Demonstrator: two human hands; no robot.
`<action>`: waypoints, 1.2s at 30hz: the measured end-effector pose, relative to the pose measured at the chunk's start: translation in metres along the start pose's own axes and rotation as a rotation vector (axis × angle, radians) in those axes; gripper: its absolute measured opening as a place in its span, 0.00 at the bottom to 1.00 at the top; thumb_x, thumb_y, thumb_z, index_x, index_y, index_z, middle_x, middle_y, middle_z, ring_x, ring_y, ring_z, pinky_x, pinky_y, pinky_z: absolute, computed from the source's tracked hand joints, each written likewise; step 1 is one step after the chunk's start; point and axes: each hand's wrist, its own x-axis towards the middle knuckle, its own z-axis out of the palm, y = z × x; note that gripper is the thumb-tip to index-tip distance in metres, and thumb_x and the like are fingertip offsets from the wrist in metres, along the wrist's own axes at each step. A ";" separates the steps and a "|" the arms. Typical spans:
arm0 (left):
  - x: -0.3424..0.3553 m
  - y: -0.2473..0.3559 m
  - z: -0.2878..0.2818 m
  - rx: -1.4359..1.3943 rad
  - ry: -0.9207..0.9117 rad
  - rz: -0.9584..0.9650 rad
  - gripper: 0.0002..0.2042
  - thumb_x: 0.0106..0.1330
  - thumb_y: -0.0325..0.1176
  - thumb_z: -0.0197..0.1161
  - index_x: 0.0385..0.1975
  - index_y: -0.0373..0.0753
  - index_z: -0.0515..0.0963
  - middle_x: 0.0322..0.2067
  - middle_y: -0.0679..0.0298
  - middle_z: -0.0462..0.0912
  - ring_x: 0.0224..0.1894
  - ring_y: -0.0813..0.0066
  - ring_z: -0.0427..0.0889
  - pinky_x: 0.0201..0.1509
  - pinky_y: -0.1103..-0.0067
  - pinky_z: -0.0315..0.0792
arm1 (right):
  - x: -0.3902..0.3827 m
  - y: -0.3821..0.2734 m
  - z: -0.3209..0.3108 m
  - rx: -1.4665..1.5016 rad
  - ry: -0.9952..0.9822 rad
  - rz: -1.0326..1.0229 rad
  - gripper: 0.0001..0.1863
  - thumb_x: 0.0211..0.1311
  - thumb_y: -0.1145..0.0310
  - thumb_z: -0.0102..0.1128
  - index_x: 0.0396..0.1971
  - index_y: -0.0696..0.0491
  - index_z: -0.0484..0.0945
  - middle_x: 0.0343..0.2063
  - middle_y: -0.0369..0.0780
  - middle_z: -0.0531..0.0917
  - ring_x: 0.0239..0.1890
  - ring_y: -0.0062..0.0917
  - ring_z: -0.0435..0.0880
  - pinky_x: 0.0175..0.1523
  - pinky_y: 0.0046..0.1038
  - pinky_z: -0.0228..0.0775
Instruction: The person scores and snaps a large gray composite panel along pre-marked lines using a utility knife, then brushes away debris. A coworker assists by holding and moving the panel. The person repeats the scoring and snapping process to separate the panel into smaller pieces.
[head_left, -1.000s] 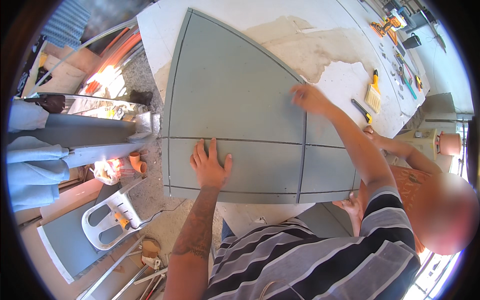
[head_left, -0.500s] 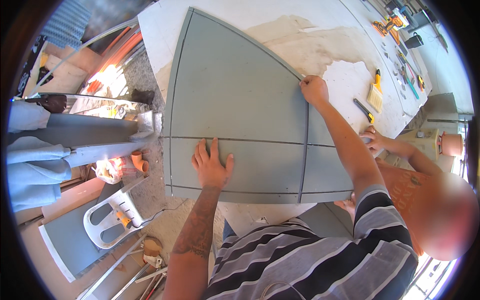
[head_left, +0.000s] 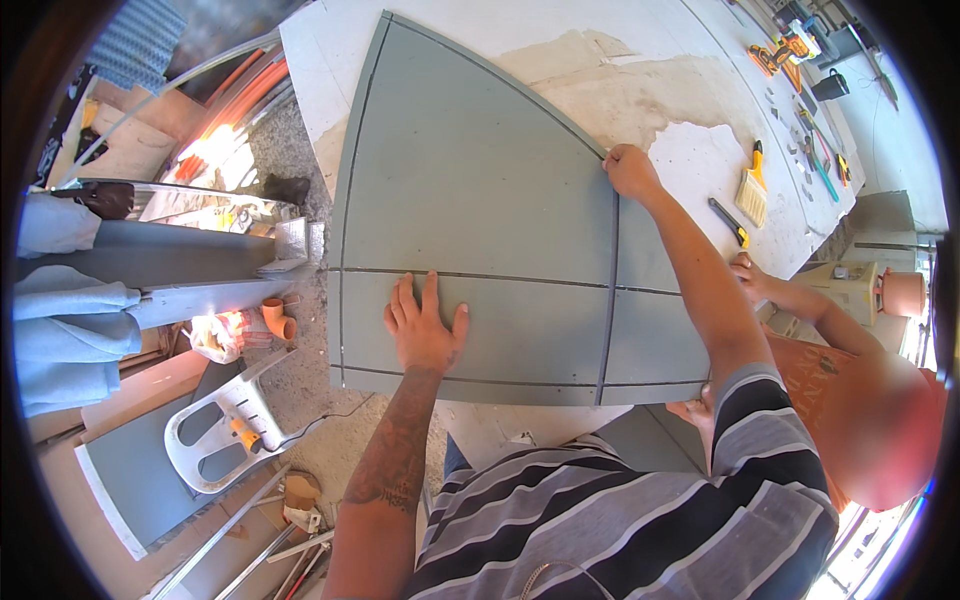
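A large grey-green panel with a slanting far edge lies on the white worktable. Thin dark lines run along its borders and across it. My left hand rests flat on its near left part, fingers spread just short of the crosswise line. At the slanting edge, my right hand is closed, its fingertips pinched at the far end of a dark strip that runs toward me across the panel. What exactly sits between those fingertips is partly hidden. Another person's hand is near the panel's right side.
On the white worktable lie a paintbrush, a utility knife, pliers and a cordless drill. A co-worker in an orange shirt is close on my right. A white plastic chair stands at left.
Both my hands hold nearly the same places on the panel. The co-worker's head has shifted slightly toward the left, and the view has moved a little.
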 end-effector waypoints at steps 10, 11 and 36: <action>-0.002 -0.002 0.002 -0.010 0.022 0.000 0.37 0.67 0.53 0.62 0.74 0.44 0.64 0.72 0.47 0.59 0.76 0.47 0.54 0.78 0.50 0.47 | -0.008 0.014 -0.004 0.115 0.050 0.018 0.12 0.73 0.65 0.56 0.46 0.56 0.82 0.39 0.51 0.87 0.46 0.49 0.85 0.52 0.44 0.75; -0.001 -0.001 0.002 -0.014 0.027 0.007 0.37 0.67 0.53 0.62 0.74 0.44 0.64 0.72 0.47 0.59 0.76 0.47 0.54 0.78 0.50 0.47 | -0.008 0.019 -0.007 0.143 0.053 0.033 0.11 0.73 0.65 0.57 0.46 0.55 0.82 0.39 0.51 0.87 0.46 0.48 0.85 0.51 0.44 0.76; 0.000 0.000 0.000 -0.002 0.010 0.009 0.36 0.69 0.56 0.58 0.74 0.44 0.64 0.72 0.46 0.58 0.76 0.46 0.53 0.77 0.50 0.48 | -0.010 -0.017 -0.003 -0.628 0.051 -0.259 0.08 0.62 0.74 0.58 0.34 0.53 0.87 0.39 0.45 0.88 0.48 0.40 0.86 0.58 0.40 0.72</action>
